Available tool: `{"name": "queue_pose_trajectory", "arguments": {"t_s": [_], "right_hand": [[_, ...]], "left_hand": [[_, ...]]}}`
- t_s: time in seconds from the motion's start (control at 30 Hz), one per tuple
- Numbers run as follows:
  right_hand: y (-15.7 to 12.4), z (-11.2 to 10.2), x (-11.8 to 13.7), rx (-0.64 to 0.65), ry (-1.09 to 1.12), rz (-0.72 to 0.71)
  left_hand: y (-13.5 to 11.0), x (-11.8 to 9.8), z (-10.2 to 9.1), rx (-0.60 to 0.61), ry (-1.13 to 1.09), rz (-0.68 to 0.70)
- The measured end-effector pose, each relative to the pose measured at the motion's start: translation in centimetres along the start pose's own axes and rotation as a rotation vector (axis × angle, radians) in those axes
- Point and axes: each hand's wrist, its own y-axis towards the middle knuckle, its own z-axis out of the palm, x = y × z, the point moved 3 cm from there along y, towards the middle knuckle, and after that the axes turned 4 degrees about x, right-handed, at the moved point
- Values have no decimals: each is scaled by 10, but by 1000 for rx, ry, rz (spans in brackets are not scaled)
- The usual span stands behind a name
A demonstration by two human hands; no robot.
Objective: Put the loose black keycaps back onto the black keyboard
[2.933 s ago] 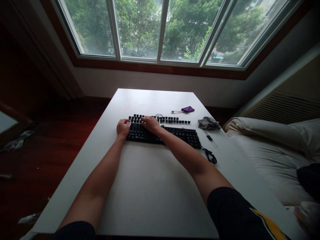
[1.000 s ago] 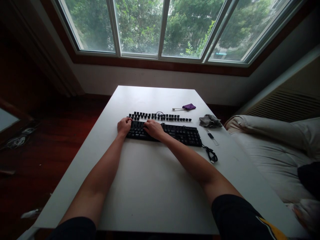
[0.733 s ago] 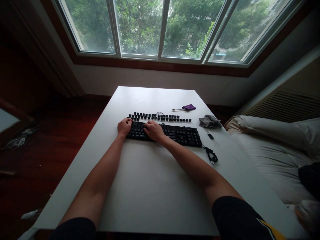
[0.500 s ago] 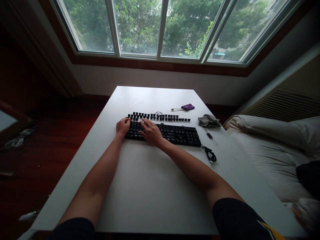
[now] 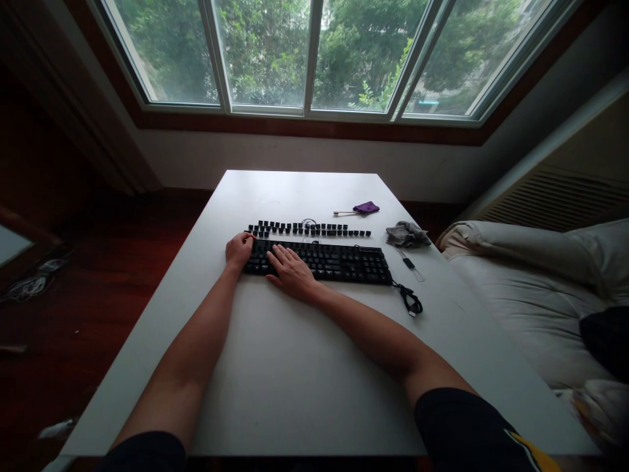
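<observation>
A black keyboard (image 5: 339, 263) lies across the white table. At its upper left corner is my left hand (image 5: 238, 250), closed, with the fingers curled in and the thumb tip against the corner area. What those fingers hold, if anything, is hidden. My right hand (image 5: 291, 272) lies open, palm down, fingers stretched over the left middle keys and the front edge. Just behind the keyboard stand rows of loose black keycaps (image 5: 295, 228), with gaps between them. The coiled USB cable (image 5: 410, 300) lies off the keyboard's right end.
The white table (image 5: 304, 367) bears a purple cloth (image 5: 366, 208) beside a thin pale stick (image 5: 345, 213). Towards the right edge lie a crumpled grey cloth (image 5: 407, 234) and a small black-handled wire tool (image 5: 409, 263). A pale couch (image 5: 511, 308) adjoins the table's right side.
My right hand has slid slightly left and towards me over the keys, its fingers lying flatter. My left hand stays closed at the keyboard's corner. The view has shifted slightly.
</observation>
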Motion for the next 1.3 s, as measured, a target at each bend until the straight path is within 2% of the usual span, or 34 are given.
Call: {"name": "queue_pose_trajectory", "arguments": {"t_s": [0.3, 0.53, 0.63, 0.87, 1.07, 1.3], "right_hand": [[5, 2, -8, -63, 56, -17], [33, -15, -30, -71, 200, 110], [52, -21, -46, -37, 164, 154], [102, -19, -70, 130, 69, 87], [130, -11, -71, 218, -58, 94], [144, -5, -68, 263, -147, 77]], "left_hand": [[0, -1, -3, 25, 37, -25], [1, 1, -2, 14, 49, -19], [1, 0, -1, 13, 44, -21], [-1, -4, -3, 14, 51, -16], [0, -4, -2, 12, 67, -11], [2, -3, -1, 21, 68, -4]]}}
